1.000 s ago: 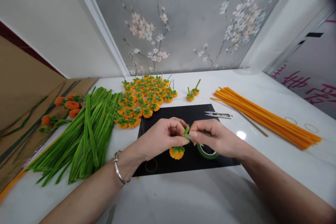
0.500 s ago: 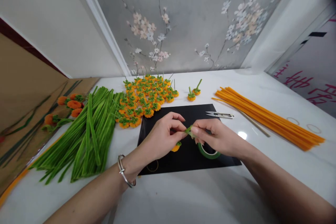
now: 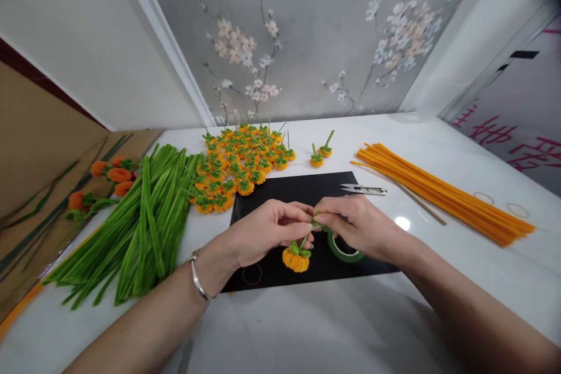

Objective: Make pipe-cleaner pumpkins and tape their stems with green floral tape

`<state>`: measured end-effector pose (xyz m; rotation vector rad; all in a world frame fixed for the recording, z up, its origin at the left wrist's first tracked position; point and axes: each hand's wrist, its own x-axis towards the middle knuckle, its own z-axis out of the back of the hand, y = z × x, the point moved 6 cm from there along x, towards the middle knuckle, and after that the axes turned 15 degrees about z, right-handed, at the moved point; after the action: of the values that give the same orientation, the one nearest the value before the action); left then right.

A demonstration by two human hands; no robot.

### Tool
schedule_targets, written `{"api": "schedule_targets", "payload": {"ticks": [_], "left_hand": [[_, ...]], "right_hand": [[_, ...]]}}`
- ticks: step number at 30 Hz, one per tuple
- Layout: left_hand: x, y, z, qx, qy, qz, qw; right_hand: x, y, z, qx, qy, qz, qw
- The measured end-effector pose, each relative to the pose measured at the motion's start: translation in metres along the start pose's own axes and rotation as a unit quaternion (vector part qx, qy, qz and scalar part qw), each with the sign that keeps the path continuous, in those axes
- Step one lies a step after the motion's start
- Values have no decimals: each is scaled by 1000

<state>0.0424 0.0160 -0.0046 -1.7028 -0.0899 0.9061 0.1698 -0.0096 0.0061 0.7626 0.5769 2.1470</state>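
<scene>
My left hand point(image 3: 267, 231) pinches the thin green stem of an orange chenille flower point(image 3: 295, 260), whose head hangs tilted down over a black mat point(image 3: 302, 183). Close against it, my right hand point(image 3: 357, 222) has its thumb and forefinger closed on a strip of green floral tape point(image 3: 322, 222) at the stem's upper end. The exact contact between tape and stem is partly hidden by the fingers. Below the right hand, a roll of green tape point(image 3: 346, 256) rests on the mat. Small metal thread snips point(image 3: 363, 189) lie at the mat's upper right edge.
Green chenille stems point(image 3: 144, 234) are heaped at left, beside wrapped orange flowers point(image 3: 118, 175). Many finished flower heads point(image 3: 239, 163) crowd the back, with two more flowers point(image 3: 322, 155) apart. Orange chenille stems point(image 3: 447, 196) and a thin stick point(image 3: 423, 205) lie right.
The flower head, mostly covered by my left hand before, now hangs in plain view below the fingers. My two hands have come closer together at the stem and tape.
</scene>
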Motion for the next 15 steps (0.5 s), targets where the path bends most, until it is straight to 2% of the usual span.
{"api": "schedule_targets", "payload": {"ticks": [3,8,13,15], "left_hand": [[2,-1,0,24,-39,-15,999],[0,-6,5,129,-150,-52,979],[1,-5,5,144,-170,-64,973],[0,-6,4,163,-194,-82,964]], "right_hand": [[-1,-1,0,-16,15,-9,1000],[-1,-1,1,-45,28,-34,998],[-2,-3,2,-27,18,-63,997],[-3,-3,1,-12,19,-73,997]]}}
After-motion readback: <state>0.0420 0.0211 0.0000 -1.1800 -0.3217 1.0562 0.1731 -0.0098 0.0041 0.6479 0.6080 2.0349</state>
